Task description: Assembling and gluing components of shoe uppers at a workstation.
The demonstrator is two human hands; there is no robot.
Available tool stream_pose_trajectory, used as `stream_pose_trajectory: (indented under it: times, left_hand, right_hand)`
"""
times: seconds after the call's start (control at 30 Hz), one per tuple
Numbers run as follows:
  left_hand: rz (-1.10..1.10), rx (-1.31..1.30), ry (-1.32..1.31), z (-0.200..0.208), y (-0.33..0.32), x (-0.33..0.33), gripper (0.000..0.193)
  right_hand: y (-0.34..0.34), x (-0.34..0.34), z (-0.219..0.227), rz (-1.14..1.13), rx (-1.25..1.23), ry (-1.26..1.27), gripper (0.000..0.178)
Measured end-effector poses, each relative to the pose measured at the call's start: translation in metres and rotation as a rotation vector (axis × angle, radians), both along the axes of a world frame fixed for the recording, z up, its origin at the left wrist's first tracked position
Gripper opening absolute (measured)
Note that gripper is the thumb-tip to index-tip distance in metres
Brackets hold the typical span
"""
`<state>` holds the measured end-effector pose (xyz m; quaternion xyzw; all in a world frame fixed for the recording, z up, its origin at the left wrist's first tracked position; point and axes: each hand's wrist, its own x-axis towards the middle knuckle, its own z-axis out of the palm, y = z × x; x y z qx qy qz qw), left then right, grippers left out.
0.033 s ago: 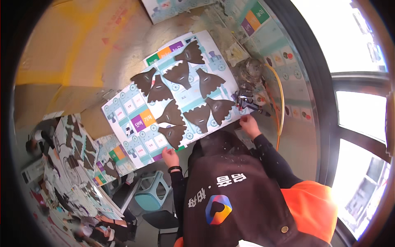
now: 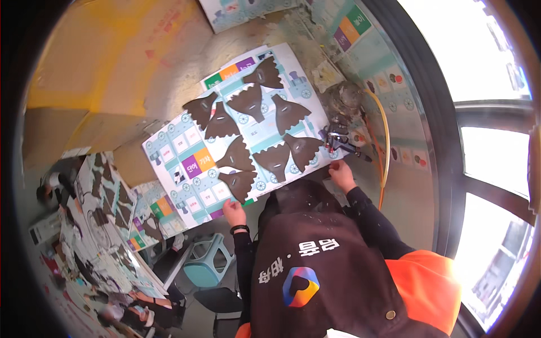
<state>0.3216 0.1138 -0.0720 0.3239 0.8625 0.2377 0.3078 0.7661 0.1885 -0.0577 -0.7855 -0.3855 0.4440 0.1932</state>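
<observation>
Several dark brown fan-shaped pieces (image 2: 246, 102) with scalloped edges and small slits lie spread over a printed sheet (image 2: 160, 153) with pale blue train pictures. My left hand (image 2: 234, 213), a dark band at its wrist, is at the sheet's near edge with fingers closed, just below the nearest brown piece (image 2: 238, 185). My right hand (image 2: 341, 174) is closed at the same edge, farther right. Both seem to pinch the sheet's border, though the fingertips are partly hidden. Close to the right hand, a dark metal tool (image 2: 337, 137) lies by the sheet's right corner.
A yellow-orange hose (image 2: 386, 135) hangs along the right-hand panel (image 2: 408, 143). Cardboard boxes (image 2: 90, 67) stand at the far left. A blue-grey stool (image 2: 209, 262) is below left. Beyond it, people work at another table (image 2: 93, 225) bearing similar pieces.
The view has shifted very slightly. Both hands stay at the sheet's near edge, and the brown pieces keep their layout.
</observation>
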Motion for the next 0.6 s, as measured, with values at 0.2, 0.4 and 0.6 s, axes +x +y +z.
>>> stream_pose_trajectory:
  times: [0.2, 0.4, 0.6]
  left_hand:
    - [-0.093, -0.148, 0.165, 0.02, -0.002, 0.046, 0.035]
    - [0.153, -0.184, -0.293, 0.013, -0.025, 0.027, 0.03]
    - [0.415, 0.052, -0.937, 0.035, -0.032, 0.027, 0.048]
  right_hand:
    - [-0.007, 0.007, 0.025, 0.115, 0.189, -0.131, 0.04]
    - [-0.002, -0.011, 0.032, 0.199, -0.047, -0.29, 0.057]
    - [-0.005, 0.005, 0.045, 0.114, 0.008, -0.031, 0.055]
